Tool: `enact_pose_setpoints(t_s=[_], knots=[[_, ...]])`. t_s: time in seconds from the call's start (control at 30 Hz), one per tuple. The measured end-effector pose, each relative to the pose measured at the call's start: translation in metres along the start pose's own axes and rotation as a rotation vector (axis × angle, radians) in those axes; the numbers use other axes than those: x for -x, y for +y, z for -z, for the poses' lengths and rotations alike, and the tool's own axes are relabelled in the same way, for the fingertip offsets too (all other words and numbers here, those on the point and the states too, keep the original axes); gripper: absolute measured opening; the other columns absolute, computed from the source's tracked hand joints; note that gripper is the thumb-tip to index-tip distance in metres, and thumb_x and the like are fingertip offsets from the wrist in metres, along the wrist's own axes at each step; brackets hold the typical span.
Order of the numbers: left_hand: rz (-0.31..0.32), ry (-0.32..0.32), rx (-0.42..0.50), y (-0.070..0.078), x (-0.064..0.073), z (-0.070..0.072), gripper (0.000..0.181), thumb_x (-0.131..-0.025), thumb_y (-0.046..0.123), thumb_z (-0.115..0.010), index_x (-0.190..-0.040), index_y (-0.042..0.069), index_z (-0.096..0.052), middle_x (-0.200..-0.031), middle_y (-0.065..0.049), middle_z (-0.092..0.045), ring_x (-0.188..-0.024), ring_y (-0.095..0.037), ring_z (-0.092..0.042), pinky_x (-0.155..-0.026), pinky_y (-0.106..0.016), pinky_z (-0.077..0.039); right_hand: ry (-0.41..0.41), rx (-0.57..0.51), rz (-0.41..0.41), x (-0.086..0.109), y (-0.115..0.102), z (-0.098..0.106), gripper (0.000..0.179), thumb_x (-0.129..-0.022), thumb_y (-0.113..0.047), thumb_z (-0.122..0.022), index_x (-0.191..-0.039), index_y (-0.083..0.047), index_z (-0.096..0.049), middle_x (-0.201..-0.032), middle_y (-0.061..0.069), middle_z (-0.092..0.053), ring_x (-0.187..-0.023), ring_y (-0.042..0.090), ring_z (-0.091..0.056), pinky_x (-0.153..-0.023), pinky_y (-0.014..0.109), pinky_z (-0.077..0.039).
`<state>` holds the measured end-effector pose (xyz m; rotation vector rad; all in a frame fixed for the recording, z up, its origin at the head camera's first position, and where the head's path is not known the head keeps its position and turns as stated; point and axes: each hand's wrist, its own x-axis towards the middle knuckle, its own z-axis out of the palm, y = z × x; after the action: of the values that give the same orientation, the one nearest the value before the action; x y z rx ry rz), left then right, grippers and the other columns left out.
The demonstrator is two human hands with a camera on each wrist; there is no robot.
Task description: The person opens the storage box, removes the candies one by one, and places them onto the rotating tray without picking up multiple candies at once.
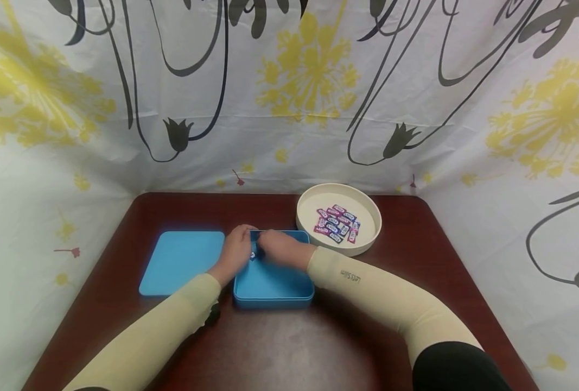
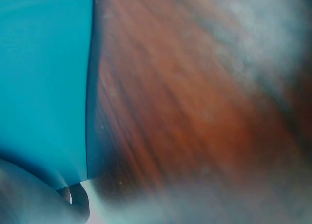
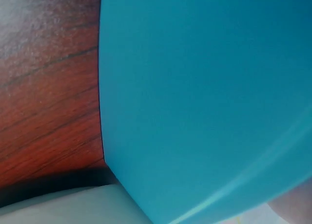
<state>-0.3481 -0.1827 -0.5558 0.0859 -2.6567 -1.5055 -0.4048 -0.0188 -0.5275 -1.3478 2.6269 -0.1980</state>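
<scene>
A shallow light-blue box [image 1: 274,285] stands without its lid in the middle of the table. My left hand [image 1: 237,251] grips its rim near the far left corner; part of that hand [image 2: 39,199] shows at the bottom of the left wrist view. Inside the box, my right hand [image 1: 284,250] bends its fingers down toward the same corner. A small blue-and-white wrapped candy [image 1: 252,254] shows right at those fingertips, which appear to pinch it, though they are mostly hidden. Blue plastic [image 3: 204,102] fills most of the right wrist view.
Left of the box lies a flat blue lid [image 1: 184,263]. A round cream tray [image 1: 306,209] at the back right holds several pink and blue wrapped candies [image 1: 338,222]. Something small and dark [image 1: 212,315] lies partly behind the left forearm. Patterned cloth [image 1: 289,146] surrounds the brown table [image 1: 289,347].
</scene>
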Motion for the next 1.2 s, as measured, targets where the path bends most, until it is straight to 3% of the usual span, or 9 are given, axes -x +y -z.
enact_pose_setpoints(t_s=[0.2, 0.5, 0.73, 1.2], knots=[[-0.005, -0.004, 0.000, -0.001, 0.001, 0.001, 0.039, -0.122, 0.029, -0.037, -0.139, 0.010, -0.065, -0.139, -0.011, -0.065, -0.126, -0.032, -0.061, -0.114, -0.055, -0.053, -0.024, -0.052, -0.028, 0.001, -0.003, 0.007, 0.010, -0.105, -0.014, -0.078, -0.114, -0.010, -0.080, -0.094, 0.001, -0.076, -0.084, 0.012, -0.073, -0.082, 0.025, -0.063], [0.000, -0.008, 0.009, 0.002, 0.002, 0.001, 0.036, -0.122, 0.028, -0.038, -0.140, 0.010, -0.065, -0.138, -0.012, -0.065, -0.126, -0.033, -0.061, -0.114, -0.056, -0.053, -0.034, -0.056, -0.058, 0.001, -0.002, 0.006, 0.021, -0.101, -0.018, -0.084, -0.120, -0.010, -0.081, -0.098, 0.002, -0.077, -0.086, 0.013, -0.074, -0.086, 0.029, -0.065], [0.001, -0.010, 0.009, 0.002, 0.002, 0.003, 0.038, -0.122, 0.028, -0.038, -0.141, 0.010, -0.064, -0.140, -0.012, -0.065, -0.129, -0.034, -0.061, -0.115, -0.057, -0.052, -0.045, -0.036, -0.019, -0.001, -0.002, 0.002, 0.018, -0.102, -0.018, -0.083, -0.116, -0.008, -0.080, -0.094, 0.004, -0.077, -0.083, 0.016, -0.072, -0.087, 0.032, -0.065], [0.005, -0.011, 0.009, 0.000, 0.000, 0.002, 0.038, -0.122, 0.030, -0.037, -0.139, 0.011, -0.065, -0.137, -0.011, -0.065, -0.127, -0.032, -0.061, -0.114, -0.056, -0.052, -0.045, -0.085, -0.098, 0.000, -0.005, -0.006, 0.021, -0.101, -0.023, -0.085, -0.118, -0.012, -0.077, -0.091, -0.002, -0.073, -0.079, 0.010, -0.068, -0.086, 0.029, -0.065]])
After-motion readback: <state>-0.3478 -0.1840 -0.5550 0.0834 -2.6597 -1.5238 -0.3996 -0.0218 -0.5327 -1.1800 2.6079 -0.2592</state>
